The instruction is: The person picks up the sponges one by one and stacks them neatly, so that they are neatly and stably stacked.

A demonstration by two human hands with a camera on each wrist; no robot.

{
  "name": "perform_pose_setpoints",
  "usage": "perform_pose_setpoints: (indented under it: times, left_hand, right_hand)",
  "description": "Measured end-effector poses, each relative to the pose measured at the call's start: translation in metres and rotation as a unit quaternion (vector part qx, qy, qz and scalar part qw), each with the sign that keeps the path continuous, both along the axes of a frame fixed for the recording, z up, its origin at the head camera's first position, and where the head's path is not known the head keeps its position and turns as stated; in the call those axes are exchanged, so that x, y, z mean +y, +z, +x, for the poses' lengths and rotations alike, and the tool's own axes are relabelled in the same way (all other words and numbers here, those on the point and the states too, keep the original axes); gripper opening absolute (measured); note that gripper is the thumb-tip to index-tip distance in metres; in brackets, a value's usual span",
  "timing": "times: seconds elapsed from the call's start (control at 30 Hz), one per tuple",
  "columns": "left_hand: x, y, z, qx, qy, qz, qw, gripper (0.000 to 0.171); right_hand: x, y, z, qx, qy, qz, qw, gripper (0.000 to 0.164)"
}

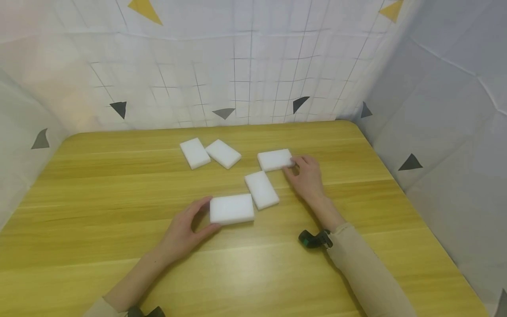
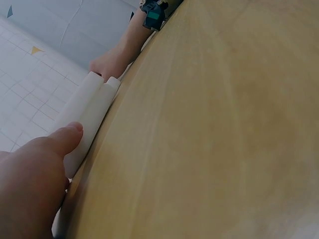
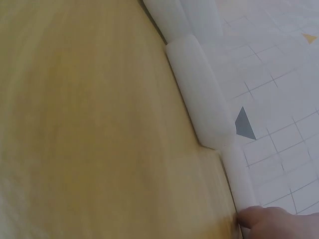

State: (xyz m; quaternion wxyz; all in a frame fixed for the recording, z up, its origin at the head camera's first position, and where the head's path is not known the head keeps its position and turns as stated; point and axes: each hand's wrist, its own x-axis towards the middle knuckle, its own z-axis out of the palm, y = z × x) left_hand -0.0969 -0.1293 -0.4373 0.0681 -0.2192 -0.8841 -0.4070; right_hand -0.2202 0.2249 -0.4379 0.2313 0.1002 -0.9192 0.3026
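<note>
Five or so is not needed: several white rectangular sponge blocks lie on the wooden table. My left hand (image 1: 180, 231) holds the left end of the nearest sponge block (image 1: 231, 208), thumb along its front edge and fingers behind. In the left wrist view the thumb (image 2: 67, 138) presses on that block's side. Further back on the right, my right hand (image 1: 308, 178) pinches the right end of another sponge block (image 1: 274, 159) between thumb and fingers. A slanted sponge block (image 1: 261, 189) lies between these two, close to both; it also shows in the right wrist view.
Two more sponge blocks, one on the left (image 1: 195, 152) and one beside it (image 1: 223, 153), lie close together near the back. The table (image 1: 119, 189) is bounded by a patterned white cloth (image 1: 214, 66) behind and grey cloth (image 1: 447, 110) on the right.
</note>
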Motion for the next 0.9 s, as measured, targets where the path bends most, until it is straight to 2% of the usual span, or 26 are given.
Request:
perform_pose_setpoints:
  times: [0.13, 0.37, 0.57, 0.9]
  left_hand:
    - [-0.0001, -0.0001, 0.0001, 0.000, 0.001, -0.001, 1.0000, 0.068]
    - [-0.0002, -0.0003, -0.0004, 0.006, -0.002, 0.001, 1.0000, 0.068]
    - [0.0001, -0.0001, -0.0004, 0.001, 0.000, 0.001, 1.0000, 0.068]
    - [0.0001, -0.0002, -0.0005, -0.007, -0.002, 0.004, 1.0000, 0.069]
  right_hand:
    - [0.0005, -0.0018, -0.0009, 0.016, 0.005, 0.000, 1.000, 0.027]
    - [0.0004, -0.0019, -0.0010, 0.013, 0.000, -0.007, 1.000, 0.022]
    - [0.0001, -0.0022, -0.0007, 0.026, 0.002, -0.012, 1.000, 0.017]
    - [-0.0001, -0.0021, 0.0004, 0.036, 0.014, -0.021, 0.999, 0.017]
